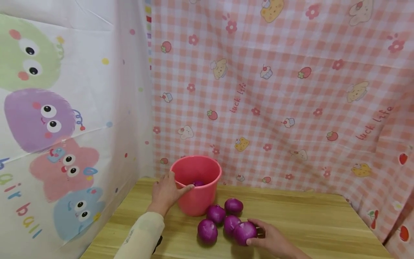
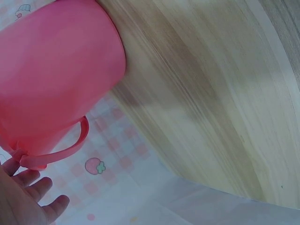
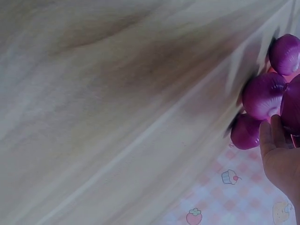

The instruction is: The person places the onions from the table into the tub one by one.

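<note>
At the bench (image 1: pixel 307 208), the right hand (image 1: pixel 270 237) grips an onion (image 1: pixel 244 233), best firmly but gently, while the left hand (image 1: pixel 164 194) holds the pink bucket (image 1: pixel 202 198), best kept steady.

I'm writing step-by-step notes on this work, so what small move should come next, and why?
Probably the right hand should carry its purple onion toward the open top of the pink bucket. That hand grips the onion, the left hand holds the bucket, and another onion shows inside it.
</note>
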Tool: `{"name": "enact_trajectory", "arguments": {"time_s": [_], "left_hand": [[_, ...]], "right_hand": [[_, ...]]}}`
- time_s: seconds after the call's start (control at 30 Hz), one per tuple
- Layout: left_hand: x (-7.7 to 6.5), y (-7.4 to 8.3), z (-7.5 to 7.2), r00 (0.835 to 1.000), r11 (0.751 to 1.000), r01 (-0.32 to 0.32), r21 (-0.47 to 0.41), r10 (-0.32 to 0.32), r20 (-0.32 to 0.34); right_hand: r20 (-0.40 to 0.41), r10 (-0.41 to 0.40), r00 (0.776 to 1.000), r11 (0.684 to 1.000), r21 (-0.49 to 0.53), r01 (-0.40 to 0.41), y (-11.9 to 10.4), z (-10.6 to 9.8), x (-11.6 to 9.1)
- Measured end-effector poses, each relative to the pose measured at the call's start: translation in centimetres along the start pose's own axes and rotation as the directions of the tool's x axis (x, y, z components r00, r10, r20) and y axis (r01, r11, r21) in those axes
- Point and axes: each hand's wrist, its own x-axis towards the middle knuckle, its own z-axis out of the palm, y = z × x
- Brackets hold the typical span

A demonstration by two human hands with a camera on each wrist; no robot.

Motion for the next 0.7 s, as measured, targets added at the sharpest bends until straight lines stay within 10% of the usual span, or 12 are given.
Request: {"name": "enact_trajectory", "arguments": {"time_s": [0.7], "left_hand": [[0.0,0.1,0.1,1.000,1.000,0.005,-0.010,-0.005,-0.010]], "right_hand": [[-0.225,0.063,0.972,0.996,0.082,-0.046,-1.6,0.1,1.9]]}}
